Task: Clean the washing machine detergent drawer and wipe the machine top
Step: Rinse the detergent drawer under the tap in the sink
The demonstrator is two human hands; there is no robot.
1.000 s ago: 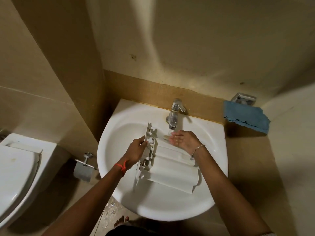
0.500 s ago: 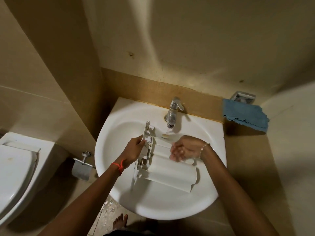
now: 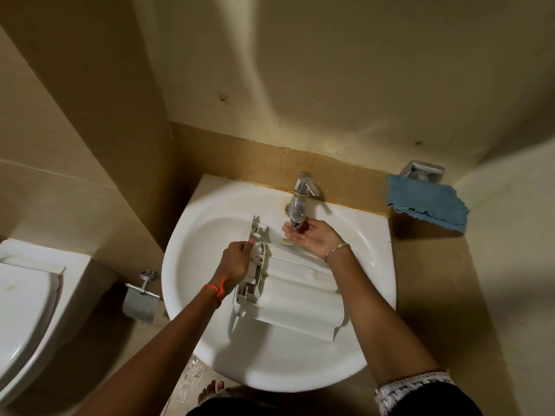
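The white plastic detergent drawer lies across the basin of the white sink, its ribbed underside up and its front panel toward the left. My left hand grips the drawer's left front edge. My right hand is cupped palm up under the spout of the chrome tap, just beyond the drawer's far end, holding nothing. A small pale sink plug shows between the hand and the drawer.
A blue cloth hangs from a chrome holder on the wall at right. A toilet stands at left, with a paper holder between it and the sink. Tiled walls close in behind.
My right hand left the drawer's top surface and moved up under the tap spout, turning palm up. My left hand kept its grip on the drawer.
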